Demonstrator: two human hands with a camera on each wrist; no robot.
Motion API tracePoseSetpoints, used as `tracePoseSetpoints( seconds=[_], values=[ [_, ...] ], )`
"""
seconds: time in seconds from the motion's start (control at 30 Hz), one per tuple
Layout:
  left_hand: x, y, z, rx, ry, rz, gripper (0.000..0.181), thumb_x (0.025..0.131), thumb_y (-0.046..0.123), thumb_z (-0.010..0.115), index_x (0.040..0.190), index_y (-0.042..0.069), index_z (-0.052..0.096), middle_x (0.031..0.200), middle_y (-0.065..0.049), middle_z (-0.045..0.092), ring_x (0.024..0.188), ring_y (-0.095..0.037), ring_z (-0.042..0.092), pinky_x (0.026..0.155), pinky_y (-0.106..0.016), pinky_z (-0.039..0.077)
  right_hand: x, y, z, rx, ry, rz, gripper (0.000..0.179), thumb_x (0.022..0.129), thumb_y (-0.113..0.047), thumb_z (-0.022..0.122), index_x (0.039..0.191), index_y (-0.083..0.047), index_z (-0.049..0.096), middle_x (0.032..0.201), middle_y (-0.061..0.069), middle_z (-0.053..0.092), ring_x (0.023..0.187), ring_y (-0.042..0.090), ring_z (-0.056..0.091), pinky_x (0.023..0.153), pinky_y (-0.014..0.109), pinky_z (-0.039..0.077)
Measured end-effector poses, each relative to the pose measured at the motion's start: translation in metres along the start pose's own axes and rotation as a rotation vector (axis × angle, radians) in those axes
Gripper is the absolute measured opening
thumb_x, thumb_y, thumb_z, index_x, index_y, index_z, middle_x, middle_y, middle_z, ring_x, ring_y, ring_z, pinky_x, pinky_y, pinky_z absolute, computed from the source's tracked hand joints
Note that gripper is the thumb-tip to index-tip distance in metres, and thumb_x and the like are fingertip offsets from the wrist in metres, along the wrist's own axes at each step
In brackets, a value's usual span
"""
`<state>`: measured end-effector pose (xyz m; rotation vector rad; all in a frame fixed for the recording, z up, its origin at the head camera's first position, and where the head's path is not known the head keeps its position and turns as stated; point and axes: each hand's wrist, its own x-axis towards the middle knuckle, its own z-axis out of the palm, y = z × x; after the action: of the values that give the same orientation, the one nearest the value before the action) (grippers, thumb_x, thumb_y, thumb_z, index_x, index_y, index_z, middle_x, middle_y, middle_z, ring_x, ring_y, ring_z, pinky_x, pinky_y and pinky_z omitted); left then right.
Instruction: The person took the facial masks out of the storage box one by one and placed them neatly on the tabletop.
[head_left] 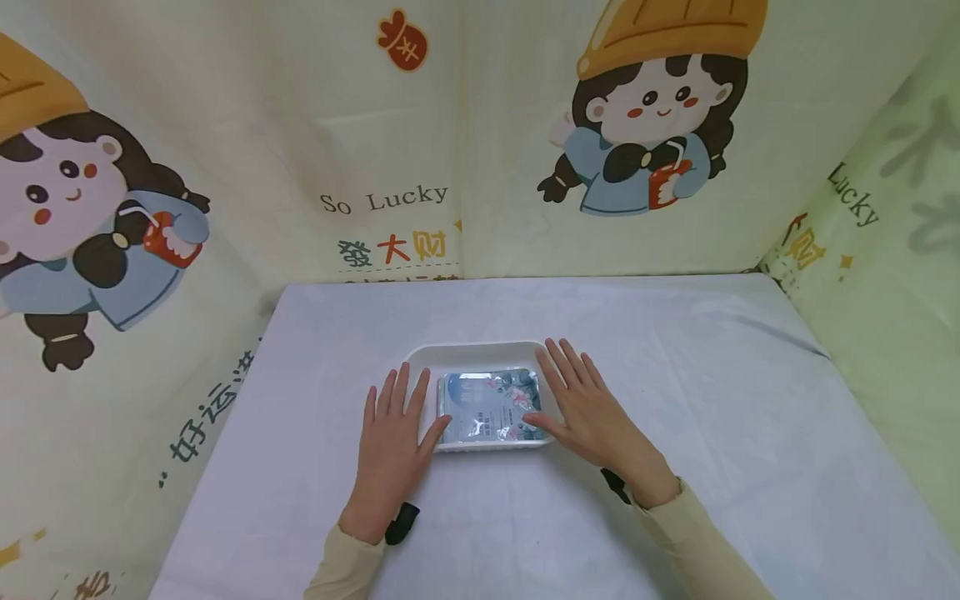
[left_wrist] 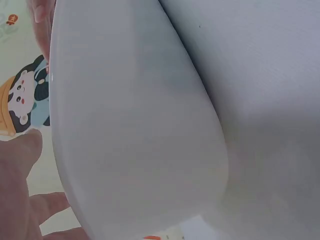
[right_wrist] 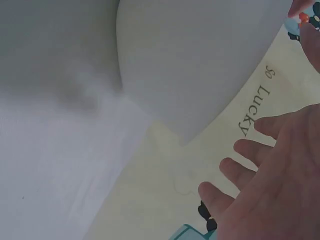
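Left sleeve [head_left: 341, 562] lies nearest the lens, with a black piece [head_left: 402, 523] showing at the wrist. Beyond it is my left hand [head_left: 393, 437], gripping nothing: its fingers are straight and spread over the left end of the white tray [head_left: 480, 357], and its thumb overlaps the left edge of the packet [head_left: 480, 400] in the head view. From the left wrist, the tray's wall hides some fingertips, so I cannot tell whether they touch.

Between my hands, the tray sits on the table [head_left: 517, 517]. The packet lies flat inside, floral print up, toward the near side. Whether more lie beneath it, I cannot tell.

On the right, my right hand [head_left: 588, 412] is likewise spread and holds nothing, its thumb over the packet's right edge. The right wrist view shows backdrop [right_wrist: 200, 165] between those fingers and the tray's wall, so they look clear of it. Last comes the right sleeve [head_left: 697, 533].

I judge this a moment between grips, the packet settled in the tray; whether I am about to take hold or have finished, one moment cannot settle. Any further handling would call for closing both hands evenly, on packet or rim, since that glossy wrapper could slide.
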<state>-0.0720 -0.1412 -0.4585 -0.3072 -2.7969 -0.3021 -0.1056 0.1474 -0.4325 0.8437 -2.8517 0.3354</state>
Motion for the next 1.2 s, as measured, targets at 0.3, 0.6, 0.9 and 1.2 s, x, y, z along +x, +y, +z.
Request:
tracePoseSetpoints(
  seconds=[0.3, 0.6, 0.9, 1.2],
  values=[
    [0.001, -0.009, -0.006, -0.127, 0.079, -0.080, 0.063, 0.089, 0.042, 0.056, 0.142, 0.015, 0.035, 0.143, -0.013, 0.034, 0.126, -0.031, 0.036, 0.100, -0.047, 0.035, 0.014, -0.003, 0.007, 0.089, -0.004, -0.093, 0.090, 0.085, -0.060, 0.049, 0.147, -0.005, 0.014, 0.152, 0.013, 0.014, 0.139, 0.029, 0.009, 0.111, 0.044, 0.014],
    [-0.002, -0.022, -0.006, -0.214, 0.117, -0.165, 0.060, 0.083, 0.025, 0.066, 0.137, 0.013, 0.042, 0.133, -0.011, 0.044, 0.117, -0.029, 0.046, 0.087, -0.045, 0.048, 0.022, -0.006, 0.015, 0.118, -0.052, -0.098, 0.085, 0.084, -0.054, 0.056, 0.145, -0.006, 0.022, 0.150, 0.012, 0.020, 0.137, 0.026, 0.018, 0.108, 0.044, 0.023],
    [-0.003, -0.035, -0.005, -0.559, 0.027, -0.291, 0.055, 0.085, 0.020, 0.065, 0.136, 0.016, 0.042, 0.126, -0.005, 0.050, 0.108, -0.023, 0.054, 0.081, -0.036, 0.052, 0.026, -0.009, 0.019, 0.177, -0.078, -0.082, 0.082, 0.083, -0.047, 0.064, 0.144, -0.007, 0.027, 0.145, 0.011, 0.030, 0.131, 0.024, 0.030, 0.102, 0.042, 0.035],
    [-0.002, -0.048, -0.001, -0.771, -0.122, -0.389, 0.051, 0.088, 0.026, 0.062, 0.134, 0.018, 0.043, 0.123, -0.004, 0.054, 0.110, -0.022, 0.055, 0.082, -0.040, 0.051, 0.029, -0.012, 0.023, 0.192, -0.111, -0.073, 0.076, 0.082, -0.047, 0.064, 0.141, -0.008, 0.035, 0.140, 0.008, 0.038, 0.128, 0.022, 0.036, 0.101, 0.037, 0.038]
  ],
)
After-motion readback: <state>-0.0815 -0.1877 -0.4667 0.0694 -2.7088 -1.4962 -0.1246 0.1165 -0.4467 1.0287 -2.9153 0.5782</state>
